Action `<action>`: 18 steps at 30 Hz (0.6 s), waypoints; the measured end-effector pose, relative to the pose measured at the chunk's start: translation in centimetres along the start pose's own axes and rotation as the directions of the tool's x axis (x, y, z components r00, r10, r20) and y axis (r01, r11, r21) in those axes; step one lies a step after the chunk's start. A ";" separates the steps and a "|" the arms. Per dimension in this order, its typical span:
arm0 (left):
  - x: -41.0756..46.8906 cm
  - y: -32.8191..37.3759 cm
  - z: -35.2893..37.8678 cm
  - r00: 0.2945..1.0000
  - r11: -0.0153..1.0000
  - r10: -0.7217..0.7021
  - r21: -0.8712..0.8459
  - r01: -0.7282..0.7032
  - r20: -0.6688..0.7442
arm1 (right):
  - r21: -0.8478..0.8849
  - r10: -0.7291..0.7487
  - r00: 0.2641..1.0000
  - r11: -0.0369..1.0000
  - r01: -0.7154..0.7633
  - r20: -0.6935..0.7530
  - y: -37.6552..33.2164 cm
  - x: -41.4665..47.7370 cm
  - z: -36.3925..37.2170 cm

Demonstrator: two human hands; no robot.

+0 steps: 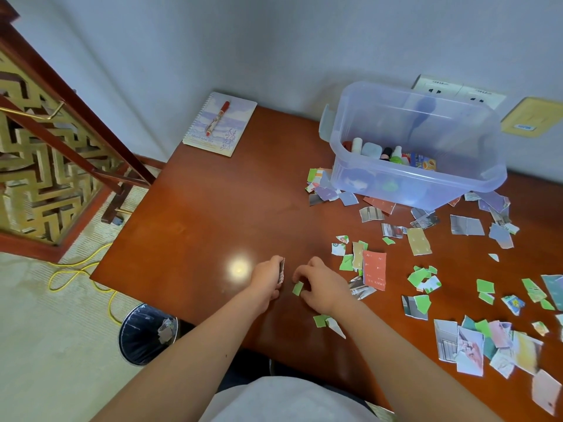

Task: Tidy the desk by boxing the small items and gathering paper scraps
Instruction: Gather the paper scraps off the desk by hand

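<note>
My left hand (266,277) is closed around a thin stack of paper scraps (282,271), held on edge above the brown desk (213,214). My right hand (321,287) pinches a small green scrap (298,288) right beside it, at the desk surface. Many torn scraps (457,269), green, red, grey and lilac, lie scattered over the right half of the desk. A clear plastic box (417,184) stands at the back right with small bottles and other small items (393,153) inside.
A spiral notebook (217,129) with a red pen (217,117) on it lies at the desk's far left corner. A dark bin (143,335) holding some scraps stands on the floor left of me. A yellow cable (76,274) runs on the carpet. Wall sockets (457,92) sit behind the box.
</note>
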State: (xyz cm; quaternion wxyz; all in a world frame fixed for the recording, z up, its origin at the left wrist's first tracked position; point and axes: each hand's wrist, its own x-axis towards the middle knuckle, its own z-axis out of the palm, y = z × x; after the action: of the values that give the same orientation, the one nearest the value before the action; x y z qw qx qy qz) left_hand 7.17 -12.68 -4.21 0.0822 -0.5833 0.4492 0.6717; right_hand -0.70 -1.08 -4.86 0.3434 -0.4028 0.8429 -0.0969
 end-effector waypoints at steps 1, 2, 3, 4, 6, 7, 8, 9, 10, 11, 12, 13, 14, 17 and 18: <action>-0.1 0.0 -0.1 1.000 1.000 0.000 0.009 0.000 0.003 | -0.040 -0.017 1.000 0.999 0.016 0.000 -0.1 0.1 -0.1; -0.1 -0.1 -0.2 1.000 1.000 0.002 0.019 -0.002 0.011 | -0.064 -0.021 1.000 0.998 0.021 0.004 -0.1 0.1 -0.2; -0.1 -0.1 -0.2 1.000 1.000 0.001 0.024 -0.002 0.016 | -0.076 -0.021 1.000 0.997 0.022 0.010 -0.1 0.2 -0.3; -0.1 -0.2 -0.3 1.000 1.000 0.002 0.025 -0.003 0.020 | -0.085 -0.020 1.000 0.996 0.021 0.016 0.0 0.3 -0.3; -0.1 -0.2 -0.4 1.000 1.000 -0.002 0.017 0.001 0.030 | -0.093 -0.018 1.000 0.996 0.020 0.021 -0.1 0.4 -0.3; -0.2 -0.2 -0.5 0.999 1.000 -0.006 0.014 0.006 0.033 | -0.099 -0.020 1.000 0.995 0.022 0.018 -0.2 0.4 -0.4; -0.1 -0.2 -0.5 0.999 1.000 -0.013 0.008 0.013 0.036 | -0.112 -0.023 1.000 0.993 0.025 0.016 -0.3 0.4 -0.4; -0.2 -0.1 -0.5 0.999 1.000 -0.027 -0.009 0.027 0.040 | -0.121 -0.024 1.000 0.992 0.026 0.017 -0.3 0.4 -0.4; -0.1 -0.1 -0.5 0.998 0.999 -0.041 -0.028 0.043 0.048 | -0.120 -0.020 1.000 0.993 0.023 0.019 -0.3 0.5 -0.4; -0.1 0.0 -0.5 0.997 0.997 -0.057 -0.051 0.060 0.055 | -0.100 -0.004 1.000 0.995 0.006 0.016 -0.2 0.6 -0.4; -0.1 0.0 -0.5 0.995 0.994 -0.070 -0.076 0.075 0.065 | -0.045 0.027 1.000 0.999 -0.027 0.005 -0.1 0.7 -0.5; 0.0 0.1 -0.4 0.994 0.990 -0.082 -0.108 0.090 0.075 | 0.074 0.080 0.997 0.994 -0.079 -0.011 0.0 0.9 -0.7; 0.1 0.3 -0.3 0.992 0.985 -0.091 -0.141 0.103 0.087 | 0.251 0.145 0.989 0.958 -0.135 -0.022 0.0 1.1 -1.1; 0.3 1.2 0.2 0.984 0.962 -0.107 -0.235 0.139 0.142 | 0.721 0.259 0.966 0.670 -0.179 -0.001 -0.8 1.3 -3.3; 0.4 1.7 0.4 0.979 0.953 -0.110 -0.263 0.153 0.169 | 0.776 0.255 0.967 0.610 -0.161 0.000 -1.1 1.2 -4.1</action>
State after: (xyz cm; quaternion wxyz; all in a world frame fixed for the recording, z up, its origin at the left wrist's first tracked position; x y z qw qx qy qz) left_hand 5.68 -13.51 -3.71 0.0792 -0.5646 0.3041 0.7632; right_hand -3.30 -3.17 -1.93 0.4437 -0.1110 0.7792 -0.4286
